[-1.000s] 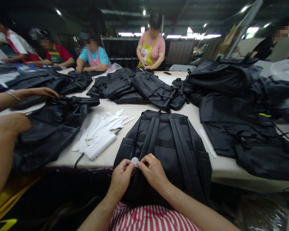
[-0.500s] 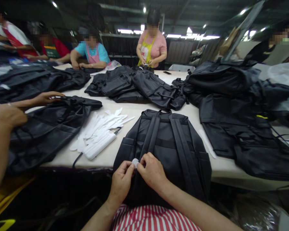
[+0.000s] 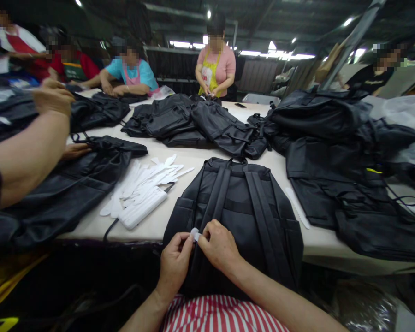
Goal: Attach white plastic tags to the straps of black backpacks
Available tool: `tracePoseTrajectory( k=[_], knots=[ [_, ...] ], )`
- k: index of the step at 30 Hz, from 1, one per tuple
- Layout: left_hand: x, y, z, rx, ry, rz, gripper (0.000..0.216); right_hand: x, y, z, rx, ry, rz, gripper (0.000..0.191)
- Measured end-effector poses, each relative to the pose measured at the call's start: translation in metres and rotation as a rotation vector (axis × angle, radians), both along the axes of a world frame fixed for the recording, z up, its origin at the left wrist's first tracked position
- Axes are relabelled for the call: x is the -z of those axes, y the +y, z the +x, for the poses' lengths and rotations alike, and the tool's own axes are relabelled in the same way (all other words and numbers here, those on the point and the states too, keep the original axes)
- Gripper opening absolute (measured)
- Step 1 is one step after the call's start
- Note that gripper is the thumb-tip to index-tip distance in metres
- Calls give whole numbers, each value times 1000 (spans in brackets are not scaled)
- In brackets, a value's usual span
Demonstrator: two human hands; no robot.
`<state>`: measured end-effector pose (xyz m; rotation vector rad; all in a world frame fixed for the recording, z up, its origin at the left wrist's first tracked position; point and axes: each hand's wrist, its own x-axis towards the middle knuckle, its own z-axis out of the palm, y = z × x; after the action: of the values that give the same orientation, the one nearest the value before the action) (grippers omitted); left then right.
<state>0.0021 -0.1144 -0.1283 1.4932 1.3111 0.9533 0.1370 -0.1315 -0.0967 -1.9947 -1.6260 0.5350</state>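
A black backpack [image 3: 242,207] lies straps-up on the table edge in front of me. My left hand [image 3: 174,260] and my right hand [image 3: 219,244] meet over its lower left strap. Both pinch a small white strip [image 3: 195,234] between fingertips, right at the strap's end. A pile of white strips [image 3: 141,186] lies to the left of the backpack, with a long white block beside it.
More black backpacks [image 3: 200,122] are heaped across the white table [image 3: 180,161], and a big stack [image 3: 346,152] fills the right. A co-worker's arm [image 3: 31,147] reaches over a bag at the left. Several other people work at the far side.
My hands stay on the strap, and the white strip now looks folded smaller between my fingers. The co-worker's arm at the left has lifted and swung up over the bag.
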Motion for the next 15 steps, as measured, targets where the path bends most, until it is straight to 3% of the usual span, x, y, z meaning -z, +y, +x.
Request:
tracePoseTrajectory(
  k=[7,13,15],
  knots=[
    [-4,-3,-1,90,5,114,17,3,-1,2,-50,92,44,12],
    [2,4,0,-67,-87,-155,28,3,-8,2,-65,160,70,17],
    [-1,8,2,-44,-116,-228,34,3,-11,3,-73,177,79,18]
  ],
)
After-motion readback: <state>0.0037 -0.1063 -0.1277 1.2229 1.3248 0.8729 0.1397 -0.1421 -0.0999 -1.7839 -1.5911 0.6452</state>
